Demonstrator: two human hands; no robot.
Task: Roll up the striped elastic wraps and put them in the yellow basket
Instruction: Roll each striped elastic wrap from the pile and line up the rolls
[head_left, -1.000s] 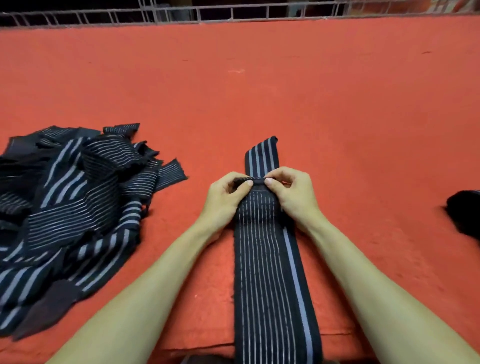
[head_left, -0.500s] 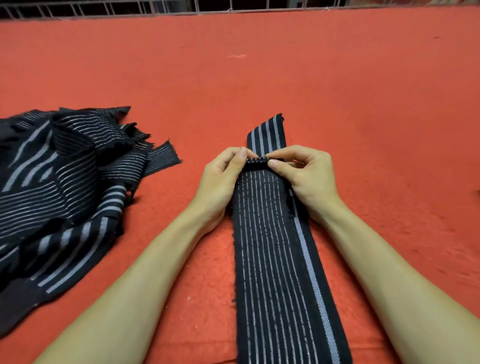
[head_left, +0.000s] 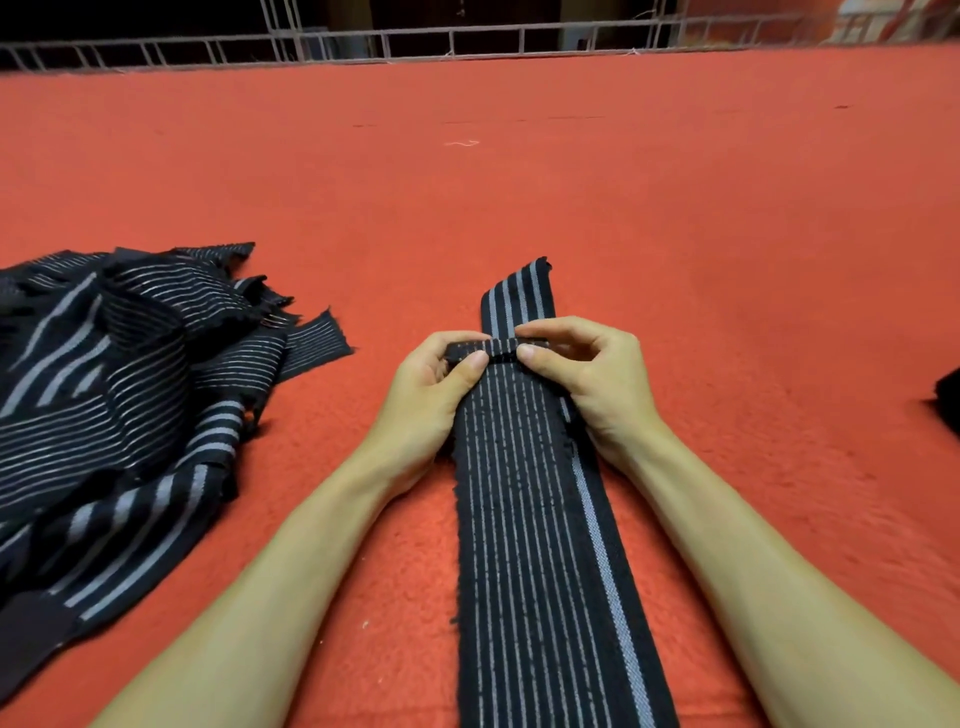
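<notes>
A long black elastic wrap with grey stripes (head_left: 530, 519) lies flat on the red surface, running from the near edge away from me. Across it sits a small tight fold or roll (head_left: 493, 349). My left hand (head_left: 431, 395) pinches the roll's left end between thumb and fingers. On the right end, my right hand (head_left: 587, 374) pinches it the same way. Beyond the roll a short striped tail (head_left: 519, 296) sticks out. The yellow basket is not in view.
A loose heap of several more striped black wraps (head_left: 104, 405) lies at the left. A dark object (head_left: 948, 400) shows at the right edge. The red felt surface (head_left: 519, 182) stretches far back to a white metal railing (head_left: 467, 41).
The fold under my fingers has tightened into a small roll, with both thumbs now pressing on its near side. The view has tipped up, showing more railing.
</notes>
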